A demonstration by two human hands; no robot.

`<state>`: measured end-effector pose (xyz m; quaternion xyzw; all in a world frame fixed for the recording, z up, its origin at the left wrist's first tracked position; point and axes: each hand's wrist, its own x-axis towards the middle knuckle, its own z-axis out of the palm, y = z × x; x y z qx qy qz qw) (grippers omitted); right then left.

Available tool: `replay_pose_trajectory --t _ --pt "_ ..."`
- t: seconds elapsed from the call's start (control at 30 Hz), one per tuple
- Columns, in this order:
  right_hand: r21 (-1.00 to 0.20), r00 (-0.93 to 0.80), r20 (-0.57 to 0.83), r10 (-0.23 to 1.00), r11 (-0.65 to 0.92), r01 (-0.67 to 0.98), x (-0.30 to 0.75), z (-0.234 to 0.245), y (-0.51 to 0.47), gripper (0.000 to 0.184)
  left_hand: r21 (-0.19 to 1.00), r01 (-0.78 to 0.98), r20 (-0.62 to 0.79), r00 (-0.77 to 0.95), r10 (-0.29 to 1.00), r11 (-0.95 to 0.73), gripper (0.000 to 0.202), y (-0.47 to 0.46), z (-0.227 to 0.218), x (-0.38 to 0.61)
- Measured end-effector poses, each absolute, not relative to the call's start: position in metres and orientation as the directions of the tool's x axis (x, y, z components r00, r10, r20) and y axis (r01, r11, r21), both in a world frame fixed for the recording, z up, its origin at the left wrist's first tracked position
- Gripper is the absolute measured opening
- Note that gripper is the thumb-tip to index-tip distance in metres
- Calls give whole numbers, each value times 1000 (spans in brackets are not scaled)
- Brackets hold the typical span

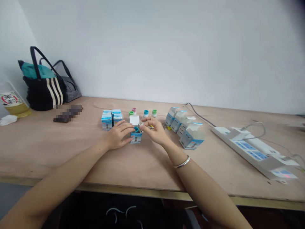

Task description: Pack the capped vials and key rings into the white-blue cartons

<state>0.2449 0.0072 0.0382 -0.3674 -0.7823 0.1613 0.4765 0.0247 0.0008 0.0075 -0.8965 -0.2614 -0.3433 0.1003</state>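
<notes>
Where the hands meet at frame centre, the left hand [118, 135] clasps a small blue-and-white box [136, 138] holding a teal-capped bottle [136, 129] on the counter [71, 152], while the right hand [156, 131] touches its top with curled fingertips, grip unclear.

This is a packing workroom: plywood bench [59, 156], power strips [250, 149], small cartons [190, 138].

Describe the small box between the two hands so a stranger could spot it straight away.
Start at the wooden table and go to its middle, where the left hand and right hand meet. The box stands upright between them, blue and white. Unlike the shut boxes behind the left hand and the tipped boxes on the right, its top is open, showing a teal cap.
</notes>
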Motion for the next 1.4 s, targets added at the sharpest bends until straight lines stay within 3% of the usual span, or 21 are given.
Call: replay_pose_trajectory --t 0.23,0.43,0.6,0.77,0.87,1.03,1.17,1.4 --pt "-541 -244 667 704 683 491 245 37 8 12 -11 530 675 630 385 -848 31 1 8 25" --pt "-467 -353 667 656 737 488 243 37 6 19 11 546 674 615 409 -838 29 0 9 25" --pt "-634 -206 626 752 645 427 241 30 12 26 8 531 706 597 381 -847 32 -1 10 27" --pt "-796 -154 496 855 518 314 243 24 19 33 116 549 812 427 397 -828 49 -1 9 28" --pt "-810 -205 453 868 497 313 242 22 18 35 138 563 830 384 405 -815 49 -1 8 27" --pt "-788 -314 436 844 526 320 241 27 11 44 92 527 807 458 374 -845 49 -2 8 30" --pt "-782 -364 447 817 555 283 241 31 8 36 149 544 897 277 344 -826 59 -3 8 32" --pt "-784 -300 526 796 590 192 240 27 11 32 85 559 854 385 349 -825 34 -4 8 31"
